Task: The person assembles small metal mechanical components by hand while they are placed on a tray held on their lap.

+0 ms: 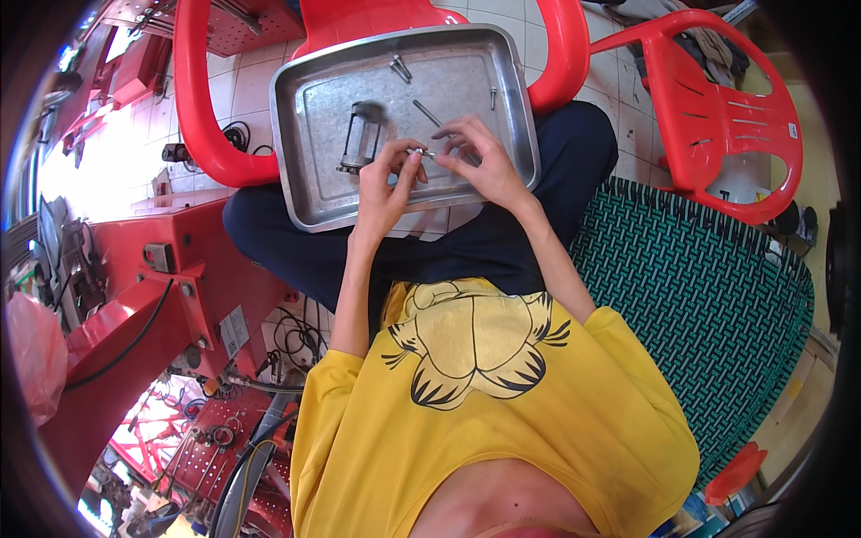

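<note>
My left hand and my right hand meet over the near part of a metal tray. Between their fingertips is a small shiny metal piece, pinched from both sides; its exact kind is too small to tell. Just left of my left hand stands a dark metal frame with rods between two end plates. A thin metal rod lies beyond my right hand. Farther back are a pair of bolts, and a small bolt lies near the tray's right side.
The tray rests on a red plastic chair with armrests. Another red chair stands at the far right, beside a green woven seat. Red machinery and loose black cables crowd the left.
</note>
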A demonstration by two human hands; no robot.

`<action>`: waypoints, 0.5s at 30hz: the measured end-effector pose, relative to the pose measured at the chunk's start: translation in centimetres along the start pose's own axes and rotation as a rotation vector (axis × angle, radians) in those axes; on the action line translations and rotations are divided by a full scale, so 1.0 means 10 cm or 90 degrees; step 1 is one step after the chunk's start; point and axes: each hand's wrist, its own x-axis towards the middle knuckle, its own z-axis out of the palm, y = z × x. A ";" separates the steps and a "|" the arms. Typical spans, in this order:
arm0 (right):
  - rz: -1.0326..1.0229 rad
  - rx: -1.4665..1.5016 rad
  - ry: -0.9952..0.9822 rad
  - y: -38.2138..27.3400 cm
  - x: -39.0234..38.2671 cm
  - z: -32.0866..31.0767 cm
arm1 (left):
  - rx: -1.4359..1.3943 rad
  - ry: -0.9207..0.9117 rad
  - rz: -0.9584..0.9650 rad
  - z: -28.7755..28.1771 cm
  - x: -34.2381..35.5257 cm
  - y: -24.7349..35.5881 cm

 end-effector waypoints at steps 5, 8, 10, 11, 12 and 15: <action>-0.076 -0.123 -0.015 0.02 -0.02 0.03 | 0.008 -0.008 0.002 -0.01 0.01 0.02; -0.050 -0.101 0.009 0.00 -0.04 0.05 | 0.004 -0.003 0.011 0.00 0.01 0.01; -0.038 -0.072 -0.002 0.01 -0.04 0.04 | 0.005 -0.003 0.006 0.00 0.01 0.01; -0.034 -0.057 -0.015 -0.01 -0.02 0.04 | 0.007 -0.004 0.005 0.00 0.01 0.01; -0.031 -0.042 -0.028 -0.01 0.00 0.03 | 0.009 -0.004 0.003 0.00 0.01 0.01; -0.101 -0.130 -0.032 0.02 0.01 0.04 | 0.009 0.001 0.006 0.00 0.00 0.00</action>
